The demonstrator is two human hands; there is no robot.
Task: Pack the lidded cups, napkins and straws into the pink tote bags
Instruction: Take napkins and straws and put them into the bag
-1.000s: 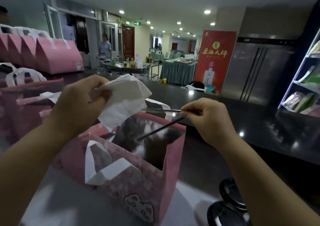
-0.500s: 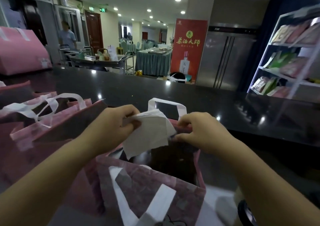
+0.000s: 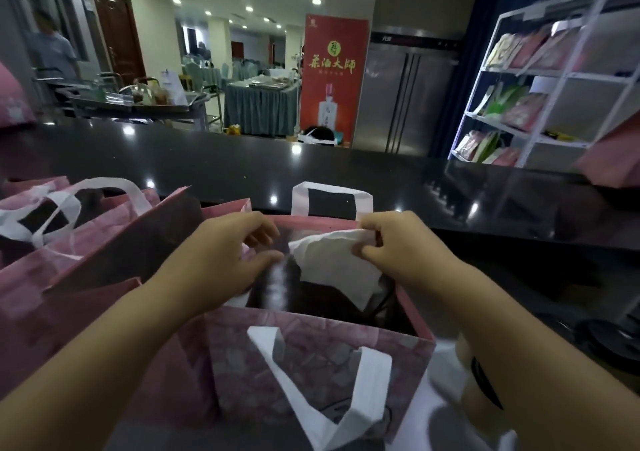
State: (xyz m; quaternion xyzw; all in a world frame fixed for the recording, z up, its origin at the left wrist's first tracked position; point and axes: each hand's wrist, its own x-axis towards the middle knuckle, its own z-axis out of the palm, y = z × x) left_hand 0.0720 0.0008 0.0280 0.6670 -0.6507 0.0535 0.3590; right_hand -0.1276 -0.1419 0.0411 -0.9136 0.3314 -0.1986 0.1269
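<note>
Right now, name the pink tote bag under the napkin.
The nearest tote bag, mouth open; the right hand pinches the napkin over it. The left totes stand aside.

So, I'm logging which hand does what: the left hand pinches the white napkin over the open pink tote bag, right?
No, the head view shows the right hand pinches the white napkin over the open pink tote bag; the left hand is at the bag's left side.

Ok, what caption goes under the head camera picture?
Right hand pinches a napkin over the open pink tote bag, left hand alongside.
</note>
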